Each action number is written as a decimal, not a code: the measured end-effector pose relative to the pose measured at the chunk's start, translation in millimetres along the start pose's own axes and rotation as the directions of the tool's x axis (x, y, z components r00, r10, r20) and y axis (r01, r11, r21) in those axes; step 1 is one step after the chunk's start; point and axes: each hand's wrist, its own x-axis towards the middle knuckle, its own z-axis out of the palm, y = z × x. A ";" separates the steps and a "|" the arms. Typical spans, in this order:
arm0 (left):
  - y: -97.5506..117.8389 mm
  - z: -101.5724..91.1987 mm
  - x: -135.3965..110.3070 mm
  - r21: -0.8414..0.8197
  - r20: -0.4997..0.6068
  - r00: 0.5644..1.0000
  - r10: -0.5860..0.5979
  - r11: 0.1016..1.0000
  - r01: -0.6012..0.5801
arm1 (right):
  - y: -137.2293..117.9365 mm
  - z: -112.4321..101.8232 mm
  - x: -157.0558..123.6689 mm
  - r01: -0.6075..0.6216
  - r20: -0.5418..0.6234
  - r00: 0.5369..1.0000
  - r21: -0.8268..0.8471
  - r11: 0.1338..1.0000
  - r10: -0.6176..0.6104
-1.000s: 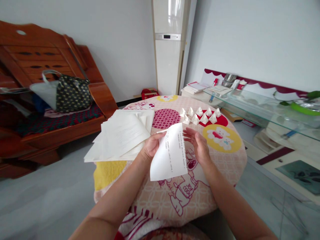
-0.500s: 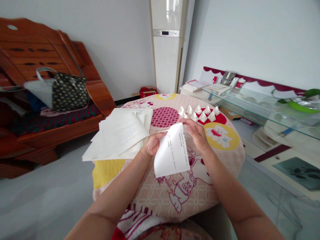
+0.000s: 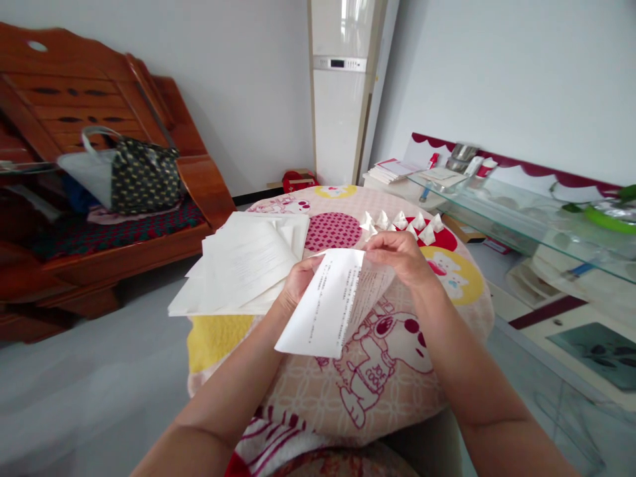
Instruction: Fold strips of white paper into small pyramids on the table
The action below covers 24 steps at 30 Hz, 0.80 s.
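Observation:
A printed sheet of paper (image 3: 318, 308) is held between my two hands above the round table. My left hand (image 3: 299, 281) grips its upper left edge, fingers partly hidden behind the paper. At the top right corner, my right hand (image 3: 401, 255) pinches the sheet between thumb and fingers. A fold runs down the paper, and a thinner, see-through layer with print slants off to the right. Left of my hands lies a stack of white paper (image 3: 228, 271), its top sheet faintly printed. Several small folded paper pyramids (image 3: 400, 218) stand in rows just beyond my right hand.
A patterned cloth (image 3: 397, 391) covers the table. To the right stands a glass-topped cabinet (image 3: 527, 225) with papers, tins and a green bowl (image 3: 611, 217). On the left, a wooden bench (image 3: 99, 252) holds a dotted bag (image 3: 144, 175). A tall air conditioner (image 3: 340, 119) fills the back corner.
My right hand has closed onto the paper's top right corner. The sheet's lower end has swung left, and a second layer now shows on its right side. The view has shifted slightly.

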 end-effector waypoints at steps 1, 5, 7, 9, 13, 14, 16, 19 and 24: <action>0.2 0.0 0.7 0.038 -0.003 0.999 0.043 0.998 -0.043 | -2.3 -0.9 -0.5 -0.030 -0.016 0.999 0.015 0.999 0.030; 0.9 -2.8 3.1 0.209 0.003 0.976 0.216 0.955 -0.211 | -12.3 -5.4 -0.7 -0.103 -0.049 0.993 0.063 0.993 0.106; 2.9 -5.1 2.9 0.315 0.049 0.973 0.224 0.921 -0.228 | -14.0 -6.2 -0.3 -0.160 -0.015 0.987 0.099 0.982 0.162; 6.2 -7.9 2.4 0.417 0.107 0.976 0.190 0.883 -0.217 | -10.8 -4.1 -1.0 -0.227 0.065 0.973 0.124 0.966 0.221; 12.8 -12.6 1.9 0.592 0.154 0.978 0.142 0.779 -0.206 | 10.0 8.9 -9.4 -0.305 0.162 0.945 0.113 0.946 0.285; 13.6 -12.9 1.6 0.629 0.150 0.980 0.129 0.753 -0.195 | 16.4 12.8 -12.7 -0.329 0.165 0.937 0.110 0.938 0.309; 13.5 -11.5 0.9 0.676 0.140 0.986 0.094 0.718 -0.164 | 27.5 19.7 -19.0 -0.388 0.180 0.913 0.113 0.915 0.366; 9.6 -5.1 0.5 0.702 0.134 0.990 0.053 0.700 -0.133 | 35.4 25.3 -24.6 -0.417 0.190 0.901 0.126 0.900 0.391; 0.8 6.3 5.4 0.721 0.154 0.986 0.067 0.675 -0.158 | 30.2 23.9 -24.3 -0.387 0.178 0.915 0.144 0.911 0.361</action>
